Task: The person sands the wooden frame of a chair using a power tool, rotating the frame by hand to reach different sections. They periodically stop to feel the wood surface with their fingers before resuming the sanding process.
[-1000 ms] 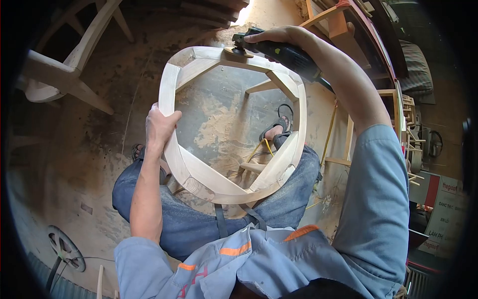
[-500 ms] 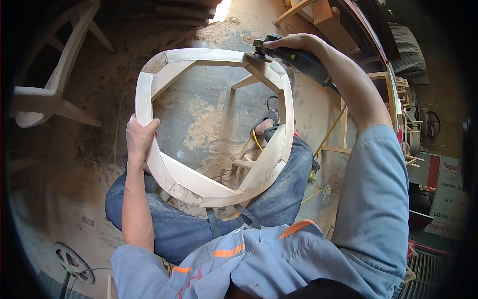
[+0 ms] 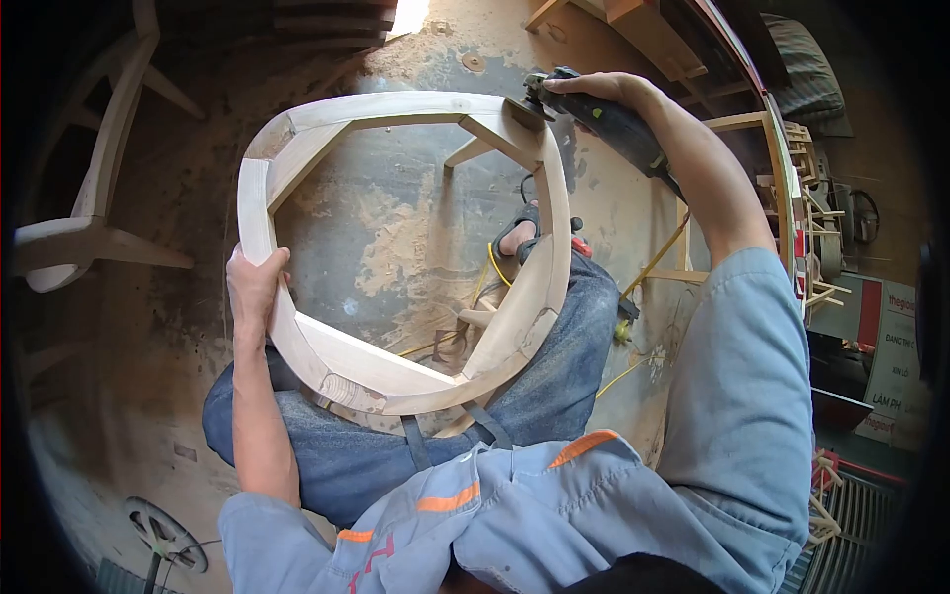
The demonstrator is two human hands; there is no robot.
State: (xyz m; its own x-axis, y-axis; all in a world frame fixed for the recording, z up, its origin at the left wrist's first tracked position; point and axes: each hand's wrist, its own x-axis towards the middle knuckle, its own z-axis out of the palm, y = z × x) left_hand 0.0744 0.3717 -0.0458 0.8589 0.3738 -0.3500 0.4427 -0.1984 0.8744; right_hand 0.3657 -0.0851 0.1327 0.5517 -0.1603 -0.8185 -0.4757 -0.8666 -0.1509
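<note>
A pale wooden chair frame [image 3: 406, 104], a rounded ring with corner braces and legs below, leans against my thighs. My left hand [image 3: 255, 282] grips its left side, the thumb over the inner edge. In my right hand [image 3: 618, 91] is a dark angle grinder [image 3: 618, 129], held round its body at the far right. The grinder's disc [image 3: 526, 114] lies at the frame's far right corner; it seems to touch the wood there. Part of the grip is hidden behind the tool.
Another wooden chair frame [image 3: 104, 233] stands on the left. Wooden pieces [image 3: 653, 40] are at the upper right. A yellow cord [image 3: 500, 267] runs by my foot [image 3: 517, 236]. Dust covers the floor [image 3: 386, 247]. A small wheel [image 3: 163, 535] is at the lower left.
The chair frame and my left hand have shifted left in view. The grinder has moved slightly right, its disc now tilted more steeply at the far right corner.
</note>
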